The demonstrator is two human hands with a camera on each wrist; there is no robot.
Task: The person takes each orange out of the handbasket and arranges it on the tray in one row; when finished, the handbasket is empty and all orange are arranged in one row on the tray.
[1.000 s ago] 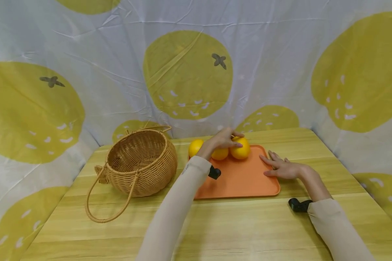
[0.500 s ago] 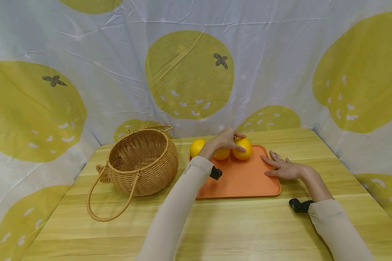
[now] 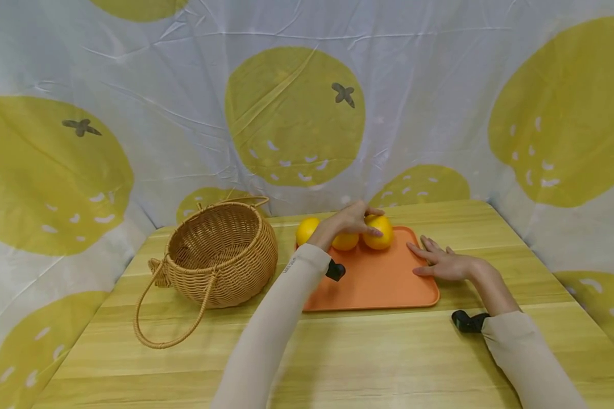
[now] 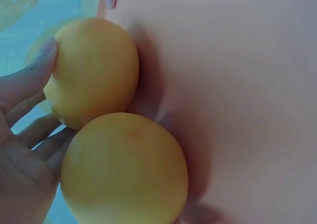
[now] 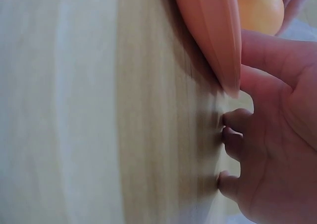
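Three oranges sit in a row along the back of an orange tray (image 3: 373,284). My left hand (image 3: 350,218) grips the rightmost orange (image 3: 378,234), thumb on the near side and fingers around the back. In the left wrist view the thumb presses that orange (image 4: 94,70), while the middle orange (image 4: 124,169) lies right beside it, close to the palm. Partly behind my left wrist are the middle orange (image 3: 345,242) and the left orange (image 3: 305,230). My right hand (image 3: 447,266) rests at the tray's right edge with fingers spread, thumb and forefinger touching the rim (image 5: 218,40).
Left of the tray stands a round wicker basket (image 3: 240,278), its front handle (image 3: 148,335) hanging down onto the wooden table (image 3: 378,363). A fruit-printed cloth (image 3: 424,113) hangs behind and at both sides.
The gripped orange has shifted very slightly to the right with my left hand around it. My right hand and the tray have stayed put.
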